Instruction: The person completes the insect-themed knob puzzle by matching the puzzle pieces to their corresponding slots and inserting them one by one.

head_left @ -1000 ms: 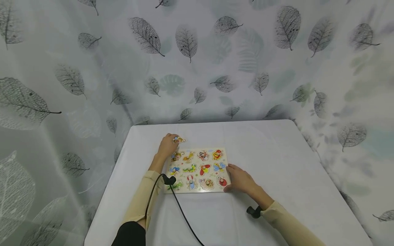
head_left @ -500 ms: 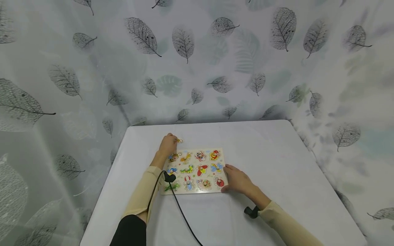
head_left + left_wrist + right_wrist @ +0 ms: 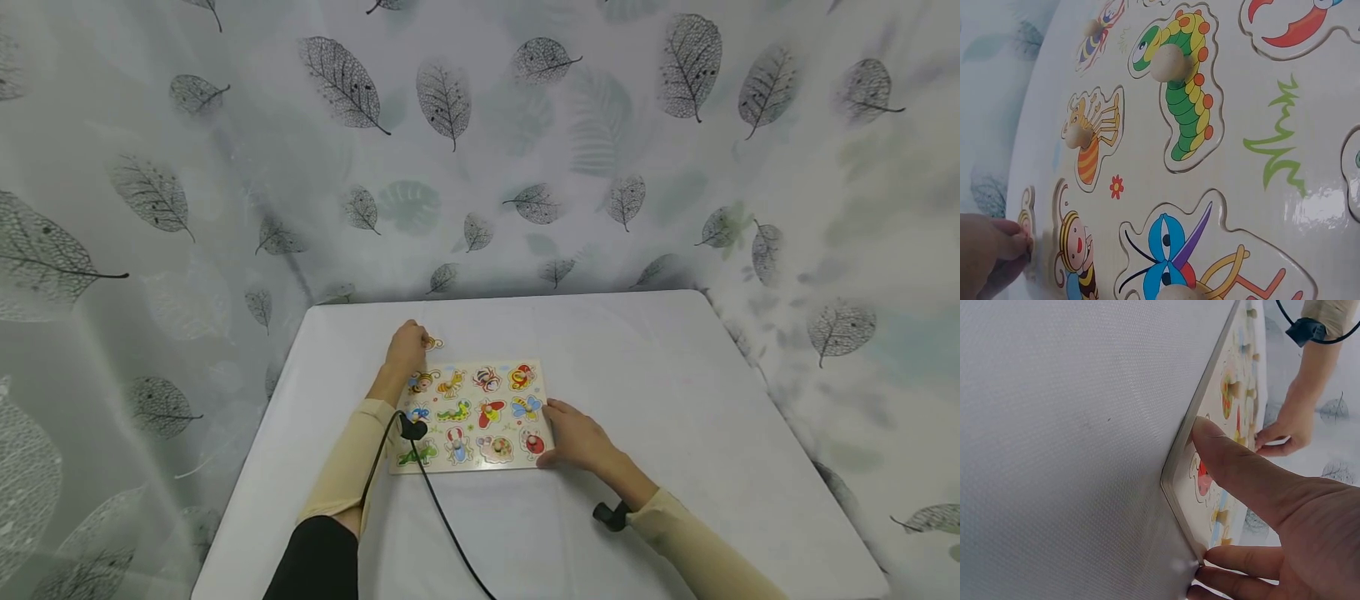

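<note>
A wooden knob puzzle board [image 3: 472,427] lies flat on the white table, showing rows of insect pictures. Just past its far left corner, my left hand [image 3: 407,346] pinches a bee puzzle piece [image 3: 433,342], partly covered by the fingers. In the left wrist view, the bee piece [image 3: 1027,219] is seen edge-on between thumb and finger, beside a bee picture [image 3: 1079,250] in the board's corner. My right hand [image 3: 577,435] grips the board at its near right corner. In the right wrist view, the thumb [image 3: 1235,465] lies over the top face and the other fingers touch the edge.
The white tablecloth [image 3: 637,358] surrounds the board. Leaf-print curtains [image 3: 480,150] hang behind and on both sides. A black cable [image 3: 450,525] runs from the left wrist camera [image 3: 413,428] across the table's front. Another camera [image 3: 611,517] sits at the right wrist.
The bee piece has turned slightly in my left hand, so less of it shows past the fingers. My right hand keeps its hold on the board. The head view has shifted a little.
</note>
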`<action>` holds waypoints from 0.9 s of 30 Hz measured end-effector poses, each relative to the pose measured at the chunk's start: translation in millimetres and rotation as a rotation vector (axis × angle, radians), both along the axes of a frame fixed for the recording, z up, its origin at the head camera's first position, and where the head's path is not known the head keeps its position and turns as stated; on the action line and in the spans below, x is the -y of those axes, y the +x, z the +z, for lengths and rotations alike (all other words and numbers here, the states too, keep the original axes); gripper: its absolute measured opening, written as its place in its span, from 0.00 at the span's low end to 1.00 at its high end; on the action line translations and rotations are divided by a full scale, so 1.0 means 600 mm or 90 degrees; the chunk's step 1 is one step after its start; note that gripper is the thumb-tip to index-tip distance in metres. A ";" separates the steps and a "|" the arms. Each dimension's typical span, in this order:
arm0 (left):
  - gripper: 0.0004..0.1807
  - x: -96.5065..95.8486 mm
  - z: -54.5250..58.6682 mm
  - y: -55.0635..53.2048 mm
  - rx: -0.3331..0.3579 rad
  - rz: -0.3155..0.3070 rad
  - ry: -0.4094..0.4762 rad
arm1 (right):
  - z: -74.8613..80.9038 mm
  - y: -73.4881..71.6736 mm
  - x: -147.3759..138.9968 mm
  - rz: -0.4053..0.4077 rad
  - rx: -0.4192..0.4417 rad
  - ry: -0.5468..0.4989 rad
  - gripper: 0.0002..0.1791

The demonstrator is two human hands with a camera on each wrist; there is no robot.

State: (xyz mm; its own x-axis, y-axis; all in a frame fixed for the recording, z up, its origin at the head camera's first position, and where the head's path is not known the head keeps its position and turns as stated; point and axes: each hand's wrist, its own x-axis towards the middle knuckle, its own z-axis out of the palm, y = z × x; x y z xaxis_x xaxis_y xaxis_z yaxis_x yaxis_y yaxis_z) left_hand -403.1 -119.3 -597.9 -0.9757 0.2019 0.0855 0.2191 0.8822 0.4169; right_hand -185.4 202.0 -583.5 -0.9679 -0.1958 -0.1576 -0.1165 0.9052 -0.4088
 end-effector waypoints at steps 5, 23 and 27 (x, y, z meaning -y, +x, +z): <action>0.06 0.002 -0.008 -0.006 -0.015 -0.002 -0.006 | -0.002 0.000 0.001 -0.001 0.000 0.002 0.57; 0.06 0.032 0.047 0.062 -0.085 -0.040 0.032 | 0.002 0.001 0.003 0.012 -0.013 -0.002 0.56; 0.07 0.042 0.053 0.092 -0.084 -0.059 0.040 | 0.004 0.001 0.002 0.018 -0.014 -0.002 0.56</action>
State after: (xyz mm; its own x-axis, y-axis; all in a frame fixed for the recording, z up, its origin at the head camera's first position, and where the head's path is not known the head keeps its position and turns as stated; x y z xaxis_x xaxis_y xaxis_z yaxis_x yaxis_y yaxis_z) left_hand -347.9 -144.5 -565.9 -0.9326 0.2811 0.2265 0.3549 0.8289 0.4324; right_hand -185.0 201.0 -581.3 -0.9653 -0.2235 -0.1348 -0.1512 0.8998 -0.4092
